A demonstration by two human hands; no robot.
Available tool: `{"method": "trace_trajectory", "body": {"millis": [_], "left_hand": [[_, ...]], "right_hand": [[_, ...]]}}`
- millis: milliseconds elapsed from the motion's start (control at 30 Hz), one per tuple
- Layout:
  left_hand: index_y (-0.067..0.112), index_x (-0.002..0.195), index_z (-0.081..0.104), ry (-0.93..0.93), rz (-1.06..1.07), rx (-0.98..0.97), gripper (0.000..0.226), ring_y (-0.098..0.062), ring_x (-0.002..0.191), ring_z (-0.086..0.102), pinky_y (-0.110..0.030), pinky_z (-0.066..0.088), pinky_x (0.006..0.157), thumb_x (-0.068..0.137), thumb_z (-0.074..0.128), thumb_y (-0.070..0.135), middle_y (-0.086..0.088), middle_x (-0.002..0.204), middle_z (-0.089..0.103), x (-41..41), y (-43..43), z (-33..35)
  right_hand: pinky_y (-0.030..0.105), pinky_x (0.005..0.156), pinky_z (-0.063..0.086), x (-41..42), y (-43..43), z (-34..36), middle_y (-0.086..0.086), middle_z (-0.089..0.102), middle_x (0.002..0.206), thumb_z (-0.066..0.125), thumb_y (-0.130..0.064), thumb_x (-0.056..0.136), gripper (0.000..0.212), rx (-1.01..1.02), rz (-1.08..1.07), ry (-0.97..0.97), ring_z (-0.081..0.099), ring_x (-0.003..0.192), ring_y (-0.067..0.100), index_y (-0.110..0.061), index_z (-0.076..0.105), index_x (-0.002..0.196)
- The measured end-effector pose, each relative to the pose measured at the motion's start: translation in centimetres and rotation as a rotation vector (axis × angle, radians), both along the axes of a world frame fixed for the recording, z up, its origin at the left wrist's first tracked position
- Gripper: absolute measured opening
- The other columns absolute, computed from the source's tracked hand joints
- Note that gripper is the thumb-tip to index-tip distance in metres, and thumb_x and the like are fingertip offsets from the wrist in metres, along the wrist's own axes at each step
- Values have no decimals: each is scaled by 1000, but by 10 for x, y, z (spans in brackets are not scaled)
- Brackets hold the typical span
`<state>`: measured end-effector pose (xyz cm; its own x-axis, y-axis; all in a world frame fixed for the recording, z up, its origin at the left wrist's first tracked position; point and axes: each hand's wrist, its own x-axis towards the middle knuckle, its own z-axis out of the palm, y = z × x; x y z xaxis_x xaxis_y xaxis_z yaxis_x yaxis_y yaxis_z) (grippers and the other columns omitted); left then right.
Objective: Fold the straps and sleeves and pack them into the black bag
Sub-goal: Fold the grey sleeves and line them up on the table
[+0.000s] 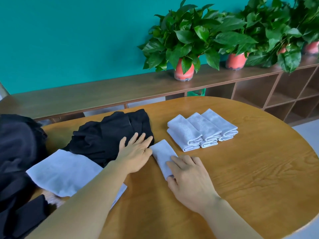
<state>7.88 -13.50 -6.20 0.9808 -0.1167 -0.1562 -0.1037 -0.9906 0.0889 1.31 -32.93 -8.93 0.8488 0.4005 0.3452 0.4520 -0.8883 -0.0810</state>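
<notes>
A narrow folded pale-blue sleeve (pixel 162 153) lies on the wooden table (pixel 241 178) between my hands. My right hand (pixel 189 180) rests flat on its near end, fingers straight. My left hand (pixel 135 152) lies flat with its fingers on the black bag (pixel 107 135) and its edge against the sleeve's far end. Several folded pale-blue pieces (pixel 202 129) sit stacked in rows further right. An unfolded pale-blue cloth (pixel 65 171) lies under my left forearm.
More black fabric (pixel 17 152) is heaped at the left edge of the table. Behind the table runs a low wooden shelf (pixel 103 90) with potted plants (pixel 184 40) in red pots against a teal wall.
</notes>
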Motion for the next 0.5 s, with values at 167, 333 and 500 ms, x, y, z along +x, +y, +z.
{"method": "trace_trajectory", "body": {"millis": [167,333,500], "left_hand": [[36,155,3,72,121,52,54,-12,148,-14,-55,3,117,102,8,48,8,163,-5,7,13,-9],[34,155,1,65,197,56,55,-14,148,-14,-55,9,116,102,8,48,7,163,-5,1,18,-10],[32,155,0,43,206,62,56,-16,148,-14,-56,10,115,102,9,47,5,163,-5,1,17,-14]], "right_hand": [[35,75,45,19,13,-2,-1,65,95,37,-37,85,34,-33,-41,-9,56,87,22,-16,63,86],[36,73,42,38,22,-9,4,68,102,30,-38,88,47,-143,-105,-29,57,84,23,-11,66,102],[36,66,38,51,32,-8,3,64,90,27,-38,87,47,-163,-142,-45,54,78,25,-11,65,94]]}}
